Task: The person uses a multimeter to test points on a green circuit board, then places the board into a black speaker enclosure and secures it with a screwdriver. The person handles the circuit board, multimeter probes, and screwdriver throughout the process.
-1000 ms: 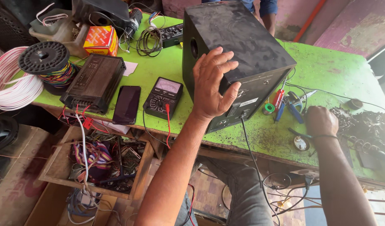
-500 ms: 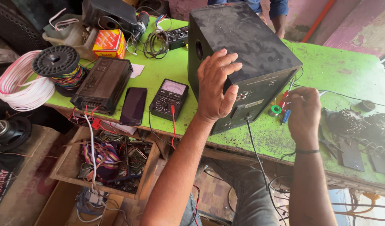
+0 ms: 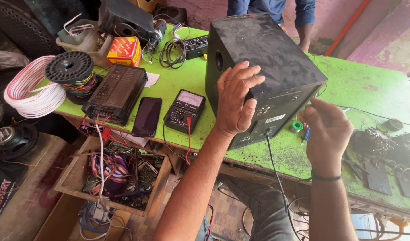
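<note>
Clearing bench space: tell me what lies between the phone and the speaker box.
In the head view, a black multimeter sits on the green table between the phone and the speaker box.
</note>
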{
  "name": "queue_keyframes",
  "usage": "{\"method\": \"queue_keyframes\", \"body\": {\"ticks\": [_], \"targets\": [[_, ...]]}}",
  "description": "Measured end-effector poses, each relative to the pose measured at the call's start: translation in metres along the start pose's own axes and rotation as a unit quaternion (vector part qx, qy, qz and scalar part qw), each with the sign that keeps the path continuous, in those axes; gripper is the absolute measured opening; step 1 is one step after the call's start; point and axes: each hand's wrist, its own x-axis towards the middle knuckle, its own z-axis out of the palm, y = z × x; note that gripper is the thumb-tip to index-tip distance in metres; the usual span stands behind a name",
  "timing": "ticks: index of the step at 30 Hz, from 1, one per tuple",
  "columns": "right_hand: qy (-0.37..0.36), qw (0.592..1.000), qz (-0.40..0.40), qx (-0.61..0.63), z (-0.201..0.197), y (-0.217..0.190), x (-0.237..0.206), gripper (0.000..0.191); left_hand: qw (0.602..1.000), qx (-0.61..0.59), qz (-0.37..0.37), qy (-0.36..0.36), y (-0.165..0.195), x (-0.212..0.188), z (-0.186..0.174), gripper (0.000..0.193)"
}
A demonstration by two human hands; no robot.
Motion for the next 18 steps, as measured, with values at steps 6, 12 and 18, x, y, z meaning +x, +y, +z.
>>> {"method": "queue_keyframes", "body": {"ticks": [6, 12, 18], "targets": [[0.008, 0.997, 0.029, -0.07, -0.004, 0.003, -0.013, 0.018, 1.0, -0.003, -0.004, -0.003, 0.0, 0.0, 0.0, 0.057], [-0.006, 0.998, -0.012, -0.065, -0.009, 0.012, -0.015, 0.016, 1.0, 0.0, -0.006, -0.001, -0.001, -0.001, 0.001, 0.055], [0.003, 0.998, 0.028, -0.052, -0.01, 0.02, -0.018, 0.016, 1.0, 0.001, -0.006, -0.001, -0.002, -0.001, 0.0, 0.054]]}}
